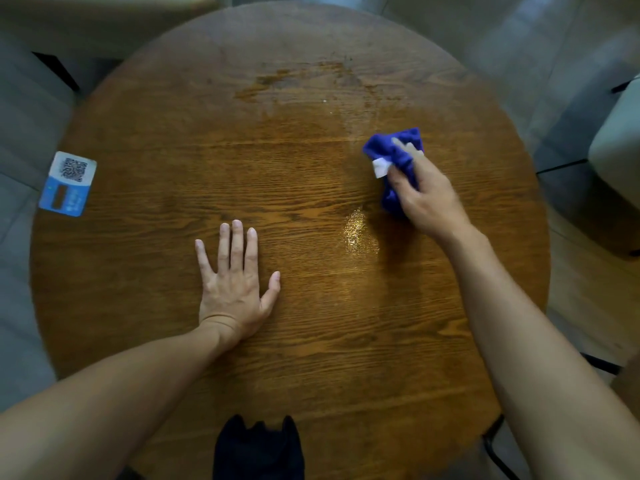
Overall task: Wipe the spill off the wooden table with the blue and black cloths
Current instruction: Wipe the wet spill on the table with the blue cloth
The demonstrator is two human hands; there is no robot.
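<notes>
A round wooden table (145,278) fills the view. My right hand (427,197) presses a crumpled blue cloth (394,147) with a white tag onto the table's right side. A wet, shiny patch (360,230) lies just left of that hand, and a darker streaky spill mark (304,79) spreads across the far middle. My left hand (233,282) rests flat on the wood near the centre, fingers spread, holding nothing. The black cloth (258,448) lies bunched at the near edge, between my forearms.
A blue and white card with a QR code (68,183) lies at the table's left edge. Grey seats and floor surround the table, with a pale seat (620,140) at the right.
</notes>
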